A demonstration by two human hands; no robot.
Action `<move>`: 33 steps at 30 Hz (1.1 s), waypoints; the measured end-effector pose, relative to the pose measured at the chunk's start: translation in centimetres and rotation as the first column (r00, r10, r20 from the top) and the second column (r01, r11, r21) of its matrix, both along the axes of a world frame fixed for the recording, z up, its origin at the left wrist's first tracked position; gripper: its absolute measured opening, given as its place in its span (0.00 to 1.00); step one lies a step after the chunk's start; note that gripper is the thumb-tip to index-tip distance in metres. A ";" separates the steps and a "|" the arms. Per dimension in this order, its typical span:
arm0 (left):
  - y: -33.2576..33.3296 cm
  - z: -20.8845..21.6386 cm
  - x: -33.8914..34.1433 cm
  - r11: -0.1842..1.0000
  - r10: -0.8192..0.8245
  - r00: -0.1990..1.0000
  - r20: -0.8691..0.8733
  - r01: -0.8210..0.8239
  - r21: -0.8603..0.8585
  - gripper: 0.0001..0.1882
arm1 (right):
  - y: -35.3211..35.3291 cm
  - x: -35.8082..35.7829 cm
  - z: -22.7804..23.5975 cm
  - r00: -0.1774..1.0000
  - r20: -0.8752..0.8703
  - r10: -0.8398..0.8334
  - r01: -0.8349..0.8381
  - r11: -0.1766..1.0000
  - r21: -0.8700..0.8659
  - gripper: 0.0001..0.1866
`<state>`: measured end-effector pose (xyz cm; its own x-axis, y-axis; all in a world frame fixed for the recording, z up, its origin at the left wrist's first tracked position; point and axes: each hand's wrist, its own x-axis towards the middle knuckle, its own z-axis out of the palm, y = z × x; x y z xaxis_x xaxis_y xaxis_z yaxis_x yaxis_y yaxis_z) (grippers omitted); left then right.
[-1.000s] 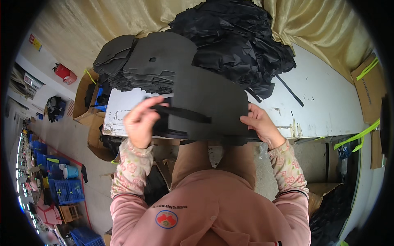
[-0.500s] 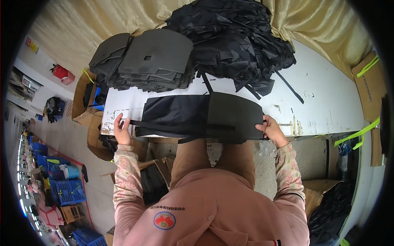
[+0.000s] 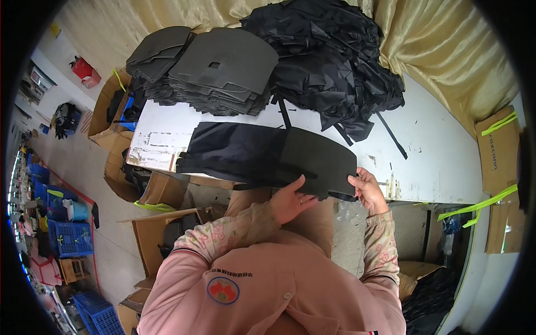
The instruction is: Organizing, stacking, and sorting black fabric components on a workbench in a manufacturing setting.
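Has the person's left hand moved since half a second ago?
Yes. The left hand has moved rightward along the near edge of the white table, from the fabric piece's left end toward its middle.

A white counter stands before a gold curtain; cardboard boxes and blue crates crowd the grey floor.

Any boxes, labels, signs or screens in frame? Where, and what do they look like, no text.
Flat brown cardboard box, right of the white table, tied with a yellow-green strap.
Open brown carton, under the table's left end.
Open brown carton, floor past the table's left end, yellow strap.
Round red-and-blue badge, on the pink jacket's back.
No screens.
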<state>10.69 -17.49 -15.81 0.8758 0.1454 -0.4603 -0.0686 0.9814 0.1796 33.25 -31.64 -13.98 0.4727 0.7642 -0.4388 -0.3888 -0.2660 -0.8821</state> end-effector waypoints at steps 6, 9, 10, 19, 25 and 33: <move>-0.2 -2.4 1.8 0.988 0.148 0.983 -0.110 -0.141 0.070 0.19 | -0.1 -0.8 -0.3 0.981 0.192 0.022 -0.018 1.000 -0.025 0.16; -0.5 -2.0 1.7 0.986 0.160 0.979 -0.128 -0.154 0.058 0.15 | -0.1 -1.4 0.1 0.961 0.276 0.021 -0.007 0.999 -0.052 0.17; -0.6 -2.2 1.7 0.987 0.157 0.979 -0.130 -0.151 0.058 0.15 | -0.1 -1.6 0.2 0.953 0.303 0.020 0.000 0.998 -0.067 0.17; -0.4 -2.3 1.3 0.986 0.139 0.982 -0.126 -0.126 0.110 0.15 | -0.1 -1.3 -0.7 0.949 0.314 -0.024 0.028 1.000 -0.007 0.18; 1.1 -0.2 -2.7 0.711 -0.703 0.703 0.109 0.698 0.086 0.16 | -0.7 0.4 -1.3 0.912 0.385 0.145 -0.049 0.967 -0.249 0.17; 3.2 -1.7 -0.3 -0.867 -0.082 0.888 -0.452 0.159 0.471 0.49 | 8.2 6.8 0.0 0.456 0.889 -0.039 0.046 0.999 0.020 0.16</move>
